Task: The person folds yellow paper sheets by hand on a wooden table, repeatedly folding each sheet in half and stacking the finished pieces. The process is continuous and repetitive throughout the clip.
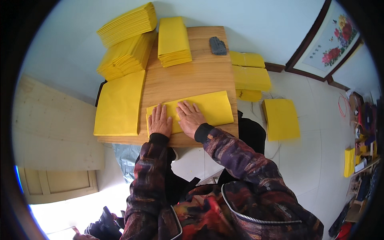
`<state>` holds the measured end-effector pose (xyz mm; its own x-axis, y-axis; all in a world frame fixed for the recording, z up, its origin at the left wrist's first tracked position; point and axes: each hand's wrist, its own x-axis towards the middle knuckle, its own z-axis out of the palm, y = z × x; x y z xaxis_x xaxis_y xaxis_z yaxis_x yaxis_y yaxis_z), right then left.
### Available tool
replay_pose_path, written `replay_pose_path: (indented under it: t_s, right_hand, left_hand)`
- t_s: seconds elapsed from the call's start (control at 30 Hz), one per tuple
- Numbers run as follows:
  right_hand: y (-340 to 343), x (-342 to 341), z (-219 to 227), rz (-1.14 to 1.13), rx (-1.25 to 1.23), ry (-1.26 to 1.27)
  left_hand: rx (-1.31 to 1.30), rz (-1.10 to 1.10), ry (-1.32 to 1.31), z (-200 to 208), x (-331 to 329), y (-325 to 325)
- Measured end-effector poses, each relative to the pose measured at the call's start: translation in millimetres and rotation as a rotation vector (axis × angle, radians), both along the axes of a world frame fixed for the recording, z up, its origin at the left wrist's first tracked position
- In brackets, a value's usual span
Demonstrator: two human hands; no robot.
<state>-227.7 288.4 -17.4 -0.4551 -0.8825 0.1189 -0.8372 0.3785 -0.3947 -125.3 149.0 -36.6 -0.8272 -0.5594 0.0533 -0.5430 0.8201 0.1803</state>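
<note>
Yellow and folded, an oblong sheet, possibly felt, lies at the frame's centre, left hand and right hand flat upon it, fingers extended, gripping nothing. Beneath is a brown wood-grain table; a yellow block-shaped stack stands toward the top.

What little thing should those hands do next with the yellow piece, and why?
Maybe slide the right hand toward the right end of the yellow piece, smoothing it down: that hand lies flat near the middle, the left hand rests near the left end, and neither covers the right end.
</note>
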Motion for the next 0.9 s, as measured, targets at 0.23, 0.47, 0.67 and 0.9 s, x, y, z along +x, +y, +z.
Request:
replay_pose_path:
  t_s: [0.23, 0.47, 0.67, 0.9]
  right_hand:
    - [39, -56, -8, -0.183, 0.097, 0.073]
    - [80, -103, 12, -0.37, 0.23, 0.034]
    - [35, -16, 12, -0.103, 0.027, 0.12]
    - [41, -37, -7, -0.108, 0.115, 0.115]
  left_hand:
    - [-0.052, -0.017, 0.025, -7, 4, -2]
    - [0.057, -0.013, 0.05, 3, 4, -5]
    - [-0.044, -0.107, -0.034, 22, -10, 27]
    - [-0.004, -0.002, -0.054, 10, 8, 21]
